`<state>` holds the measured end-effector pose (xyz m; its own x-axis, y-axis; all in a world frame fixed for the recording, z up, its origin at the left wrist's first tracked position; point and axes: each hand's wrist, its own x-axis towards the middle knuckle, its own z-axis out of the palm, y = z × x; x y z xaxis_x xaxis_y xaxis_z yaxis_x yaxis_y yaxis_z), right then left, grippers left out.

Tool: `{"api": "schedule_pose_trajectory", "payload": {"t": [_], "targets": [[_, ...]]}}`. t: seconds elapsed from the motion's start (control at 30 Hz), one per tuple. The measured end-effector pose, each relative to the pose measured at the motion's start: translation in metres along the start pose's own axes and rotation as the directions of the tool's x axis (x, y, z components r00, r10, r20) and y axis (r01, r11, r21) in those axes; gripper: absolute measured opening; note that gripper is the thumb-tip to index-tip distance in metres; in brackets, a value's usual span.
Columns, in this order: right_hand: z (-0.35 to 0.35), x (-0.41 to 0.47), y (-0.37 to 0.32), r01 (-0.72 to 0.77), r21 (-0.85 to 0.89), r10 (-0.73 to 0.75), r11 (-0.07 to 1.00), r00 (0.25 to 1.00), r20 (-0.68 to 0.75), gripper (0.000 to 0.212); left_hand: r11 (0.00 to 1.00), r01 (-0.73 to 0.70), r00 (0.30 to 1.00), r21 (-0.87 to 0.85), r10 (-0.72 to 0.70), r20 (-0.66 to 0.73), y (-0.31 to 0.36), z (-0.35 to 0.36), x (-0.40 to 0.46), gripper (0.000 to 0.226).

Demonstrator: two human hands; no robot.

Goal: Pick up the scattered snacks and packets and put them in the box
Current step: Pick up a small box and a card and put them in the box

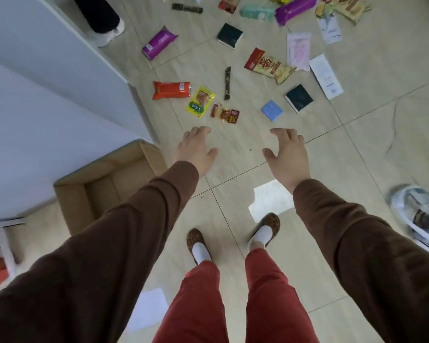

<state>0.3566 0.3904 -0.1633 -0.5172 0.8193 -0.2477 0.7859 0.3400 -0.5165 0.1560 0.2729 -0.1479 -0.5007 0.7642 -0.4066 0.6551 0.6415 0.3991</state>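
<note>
Tiled floor: dark stick packet lengthwise, pointing away

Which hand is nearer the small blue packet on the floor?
Right. The right hand hovers open just below the small blue packet, slightly to its right. The left hand, also open, is farther off to the packet's left, nearer the yellow-green packet.

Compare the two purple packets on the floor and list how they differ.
The nearer purple packet lies alone on bare tile beside the white cabinet; the far purple packet lies at the top of the view, crowded among other snacks. The nearer one shows a white label at its lower end; no such label shows on the far one. The far one looks longer. Both are shiny purple wrappers lying flat and slanted the same way.
</note>
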Motion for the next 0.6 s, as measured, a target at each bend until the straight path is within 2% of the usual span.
{"api": "schedule_pose_trajectory", "payload": {"t": [0.3, 0.6], "targets": [[-0.059, 0.066, 0.122, -0.081, -0.071, 0.085, 0.994, 0.995, 0.043, 0.051, 0.997, -0.024, 0.996, 0.068, 0.017, 0.089, 0.11, 0.077, 0.063, 0.052], [-0.085, 0.179, 0.186, -0.147, -0.08, 0.154, 0.986, 0.983, 0.1, 0.054, 0.998, 0.028, 0.991, 0.05, -0.035, 0.132, 0.17, 0.112, 0.159, 0.049]]}}
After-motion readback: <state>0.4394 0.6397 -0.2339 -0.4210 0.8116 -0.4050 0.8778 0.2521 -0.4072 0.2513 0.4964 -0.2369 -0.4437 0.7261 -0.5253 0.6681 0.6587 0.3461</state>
